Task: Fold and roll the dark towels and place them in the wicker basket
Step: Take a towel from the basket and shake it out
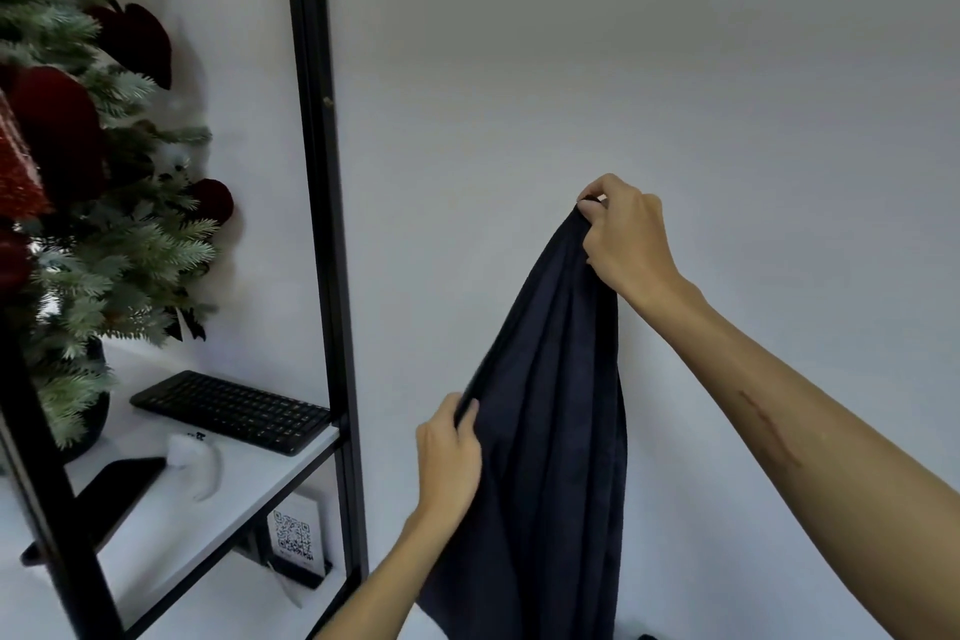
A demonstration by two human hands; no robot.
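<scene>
1. Right hand (626,237) pinches the dark towel (550,431) by its top corner, holding it up in the air.
2. Left hand (449,452) grips its side edge, fingers curled.
3. No fold or roll yet; no basket shows.

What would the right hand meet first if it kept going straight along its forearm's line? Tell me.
The right hand, pinching the dark towel at its top, points up and left. Nothing shows ahead except the plain white wall, probably first, though depth is unclear.
</scene>
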